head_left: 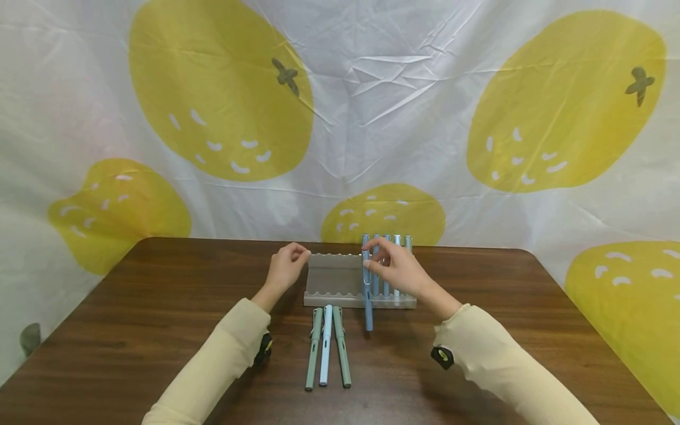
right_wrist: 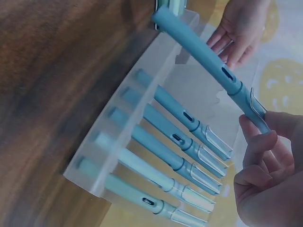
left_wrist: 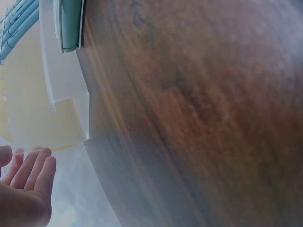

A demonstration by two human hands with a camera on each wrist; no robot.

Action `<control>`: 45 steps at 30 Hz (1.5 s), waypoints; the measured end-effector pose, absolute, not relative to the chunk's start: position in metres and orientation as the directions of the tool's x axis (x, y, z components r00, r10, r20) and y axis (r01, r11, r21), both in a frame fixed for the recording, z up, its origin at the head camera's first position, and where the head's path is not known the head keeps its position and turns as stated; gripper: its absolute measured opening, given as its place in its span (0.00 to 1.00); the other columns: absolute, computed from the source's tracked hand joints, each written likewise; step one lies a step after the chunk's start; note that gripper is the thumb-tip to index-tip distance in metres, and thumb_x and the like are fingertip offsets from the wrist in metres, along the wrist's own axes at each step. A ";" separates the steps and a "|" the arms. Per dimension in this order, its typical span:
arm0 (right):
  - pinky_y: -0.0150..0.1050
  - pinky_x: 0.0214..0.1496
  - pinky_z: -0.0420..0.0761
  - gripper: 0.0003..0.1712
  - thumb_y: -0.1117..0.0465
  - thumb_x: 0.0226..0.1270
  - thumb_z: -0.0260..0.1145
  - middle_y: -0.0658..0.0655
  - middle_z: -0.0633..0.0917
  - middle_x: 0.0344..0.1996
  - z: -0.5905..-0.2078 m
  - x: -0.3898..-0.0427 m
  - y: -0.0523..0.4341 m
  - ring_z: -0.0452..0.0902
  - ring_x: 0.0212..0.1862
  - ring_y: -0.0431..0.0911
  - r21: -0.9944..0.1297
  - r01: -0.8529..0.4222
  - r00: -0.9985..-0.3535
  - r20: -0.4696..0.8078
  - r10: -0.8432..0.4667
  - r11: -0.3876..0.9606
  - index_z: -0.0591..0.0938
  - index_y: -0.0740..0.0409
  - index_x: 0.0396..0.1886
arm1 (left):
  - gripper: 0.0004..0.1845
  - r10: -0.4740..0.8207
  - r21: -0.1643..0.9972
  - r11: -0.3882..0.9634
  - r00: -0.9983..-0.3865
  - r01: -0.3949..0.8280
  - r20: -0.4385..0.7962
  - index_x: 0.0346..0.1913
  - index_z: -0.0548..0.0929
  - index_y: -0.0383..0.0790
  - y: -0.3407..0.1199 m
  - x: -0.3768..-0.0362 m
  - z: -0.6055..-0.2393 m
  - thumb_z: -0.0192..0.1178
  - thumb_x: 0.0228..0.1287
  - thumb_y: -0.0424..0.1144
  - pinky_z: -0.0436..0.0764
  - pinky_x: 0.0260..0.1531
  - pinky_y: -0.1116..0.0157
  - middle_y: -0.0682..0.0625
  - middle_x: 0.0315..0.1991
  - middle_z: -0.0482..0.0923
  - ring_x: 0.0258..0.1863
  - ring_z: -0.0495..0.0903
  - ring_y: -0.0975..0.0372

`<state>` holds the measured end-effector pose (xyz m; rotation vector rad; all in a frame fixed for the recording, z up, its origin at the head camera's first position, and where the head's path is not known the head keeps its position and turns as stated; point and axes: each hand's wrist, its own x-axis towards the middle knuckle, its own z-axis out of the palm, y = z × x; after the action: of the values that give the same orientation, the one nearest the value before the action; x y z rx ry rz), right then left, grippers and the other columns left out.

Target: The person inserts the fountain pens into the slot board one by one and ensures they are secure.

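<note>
Pen rack (head_left: 333, 277) — translucent grey, scalloped edges, set near the far edge of the brown worktop (head_left: 531, 330), in front of the lemon-print cloth (head_left: 223, 88). All places below are taken from this rack.

Racked pens (right_wrist: 180, 156) — five, in blue and pale teal, lying side by side in the rack's right half, caps toward the cloth.

Blue pen (head_left: 367, 295) — held by its capped end over the rack, just left of the racked five; its other end reaches past the rack's near edge toward the person. The wrist view shows it raised above the slots, slanting across them.

Right hand (head_left: 398, 268) — over the rack's right half; grip closed on the blue pen, thumb and fingertips pinching it near the clip.

Left hand (head_left: 285, 267) — at the rack's left end, fingers loosely curled, holding nothing; whether it touches the rack wall I cannot tell.

Loose pens (head_left: 326, 345) — three, two green and one pale blue between them, lying together on the worktop just in front of the rack's near edge.

Sleeves — cream, both arms.
</note>
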<state>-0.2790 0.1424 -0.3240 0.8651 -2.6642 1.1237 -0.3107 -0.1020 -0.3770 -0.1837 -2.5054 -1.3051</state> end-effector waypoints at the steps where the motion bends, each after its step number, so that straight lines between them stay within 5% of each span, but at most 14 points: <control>1: 0.39 0.23 0.71 0.15 0.59 0.61 0.60 0.51 0.82 0.30 -0.323 -0.280 0.142 0.72 0.22 0.43 -0.614 -0.555 -0.827 0.334 -0.452 0.562 0.73 0.53 0.47 | 0.10 -0.030 0.777 0.576 -0.944 0.252 0.329 0.36 0.79 0.33 -0.102 -0.310 -0.377 0.55 0.61 0.39 0.73 0.41 0.57 0.41 0.36 0.80 0.41 0.77 0.52; 23: 0.34 0.16 0.66 0.14 0.64 0.58 0.62 0.53 0.82 0.26 -0.321 -0.298 0.133 0.66 0.16 0.40 -0.494 -0.671 -0.711 0.640 -0.290 0.553 0.75 0.59 0.45 | 0.10 -0.034 0.782 0.570 -0.944 0.252 0.328 0.35 0.79 0.33 -0.101 -0.313 -0.379 0.55 0.60 0.38 0.74 0.41 0.57 0.41 0.35 0.80 0.40 0.78 0.52; 37: 0.32 0.11 0.58 0.14 0.62 0.58 0.62 0.51 0.82 0.26 -0.341 -0.303 0.130 0.64 0.13 0.42 -0.452 -0.664 -0.702 0.652 -0.288 0.595 0.74 0.54 0.45 | 0.09 -0.035 0.781 0.568 -0.941 0.259 0.337 0.35 0.79 0.33 -0.102 -0.314 -0.379 0.56 0.60 0.38 0.74 0.41 0.57 0.42 0.35 0.80 0.40 0.78 0.52; 45: 0.34 0.14 0.64 0.13 0.63 0.59 0.62 0.51 0.82 0.25 -0.343 -0.302 0.127 0.63 0.15 0.38 -0.441 -0.696 -0.686 0.642 -0.342 0.567 0.74 0.57 0.44 | 0.09 -0.036 0.781 0.570 -0.943 0.253 0.332 0.35 0.79 0.33 -0.101 -0.313 -0.379 0.56 0.60 0.37 0.74 0.41 0.57 0.41 0.35 0.81 0.40 0.78 0.52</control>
<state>-0.3020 0.1274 -0.3432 0.8315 -2.3081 0.9539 -0.3127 -0.1010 -0.3785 -0.1779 -2.4941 -1.3142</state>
